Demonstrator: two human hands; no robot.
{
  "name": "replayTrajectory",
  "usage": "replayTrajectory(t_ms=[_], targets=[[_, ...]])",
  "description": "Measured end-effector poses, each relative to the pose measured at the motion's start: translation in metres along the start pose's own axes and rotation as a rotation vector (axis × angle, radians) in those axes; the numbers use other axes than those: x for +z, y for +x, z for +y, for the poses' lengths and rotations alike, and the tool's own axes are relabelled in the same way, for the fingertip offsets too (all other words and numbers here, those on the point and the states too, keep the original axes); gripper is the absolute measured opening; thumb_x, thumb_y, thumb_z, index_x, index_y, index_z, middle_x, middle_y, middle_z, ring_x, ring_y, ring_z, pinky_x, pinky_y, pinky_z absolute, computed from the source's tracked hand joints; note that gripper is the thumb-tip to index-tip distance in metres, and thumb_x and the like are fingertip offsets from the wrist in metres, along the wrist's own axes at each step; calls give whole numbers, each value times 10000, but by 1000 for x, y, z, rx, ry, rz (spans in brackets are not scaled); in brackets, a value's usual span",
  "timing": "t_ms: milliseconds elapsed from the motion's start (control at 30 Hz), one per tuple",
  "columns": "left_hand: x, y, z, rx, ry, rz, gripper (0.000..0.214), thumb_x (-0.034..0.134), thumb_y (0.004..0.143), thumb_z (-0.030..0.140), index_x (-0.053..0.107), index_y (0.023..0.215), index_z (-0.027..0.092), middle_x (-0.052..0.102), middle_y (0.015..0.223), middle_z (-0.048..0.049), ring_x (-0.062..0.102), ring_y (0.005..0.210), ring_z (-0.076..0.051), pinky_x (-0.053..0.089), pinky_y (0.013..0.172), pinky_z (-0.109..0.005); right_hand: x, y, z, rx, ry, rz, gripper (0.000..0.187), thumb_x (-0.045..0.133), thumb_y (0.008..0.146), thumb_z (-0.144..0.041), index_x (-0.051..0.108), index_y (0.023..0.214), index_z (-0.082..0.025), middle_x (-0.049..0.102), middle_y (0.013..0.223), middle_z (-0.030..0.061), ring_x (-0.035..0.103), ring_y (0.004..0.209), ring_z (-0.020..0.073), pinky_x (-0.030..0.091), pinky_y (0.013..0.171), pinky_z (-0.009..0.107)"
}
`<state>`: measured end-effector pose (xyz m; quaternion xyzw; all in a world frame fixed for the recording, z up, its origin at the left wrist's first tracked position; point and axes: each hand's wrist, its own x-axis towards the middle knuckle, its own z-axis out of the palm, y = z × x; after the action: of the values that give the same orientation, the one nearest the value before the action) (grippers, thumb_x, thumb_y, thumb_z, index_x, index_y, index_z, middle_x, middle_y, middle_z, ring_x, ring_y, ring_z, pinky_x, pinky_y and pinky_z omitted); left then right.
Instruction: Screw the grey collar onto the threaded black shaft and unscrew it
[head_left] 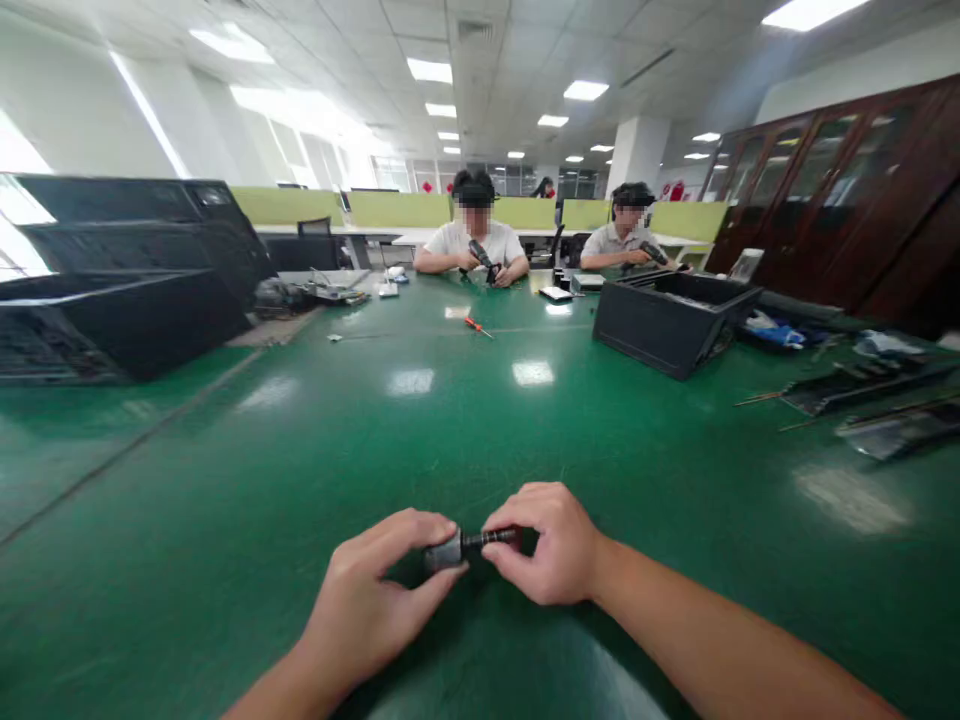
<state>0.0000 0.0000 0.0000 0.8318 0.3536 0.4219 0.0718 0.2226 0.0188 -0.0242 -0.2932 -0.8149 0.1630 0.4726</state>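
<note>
Low in the middle of the view, my left hand (386, 580) grips a short grey metal cylinder (444, 552) between thumb and fingers. From the cylinder's right end a thin dark shaft (474, 541) runs across to my right hand (551, 545). My right thumb and fingers pinch the shaft's ribbed, darker end part (501, 536), which shows a reddish tint near the palm. Both hands are just over the green tabletop (420, 450). My fingers cover some of the part, and its exact kind cannot be made out.
An orange-handled screwdriver (475, 326) lies farther off. A black bin (660, 325) stands at right, near metal parts (862, 385). Large black casings (112, 320) stand at left. Across the table, two people (476, 245) in white shirts hold power drills (480, 253).
</note>
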Motion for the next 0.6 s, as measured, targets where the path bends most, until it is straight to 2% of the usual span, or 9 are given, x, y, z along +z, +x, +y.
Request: replayTrajectory(t_ms=[600], targets=[[0,0,0,24,-6,37,147,758,800,173,673,917,195,750,862,-12,727,766,-127,590,726,-184,-3,2,-2,23,18,-4,66,675,769,-235,724,783,-191,723,661,6,629,550,152,478,642,281]])
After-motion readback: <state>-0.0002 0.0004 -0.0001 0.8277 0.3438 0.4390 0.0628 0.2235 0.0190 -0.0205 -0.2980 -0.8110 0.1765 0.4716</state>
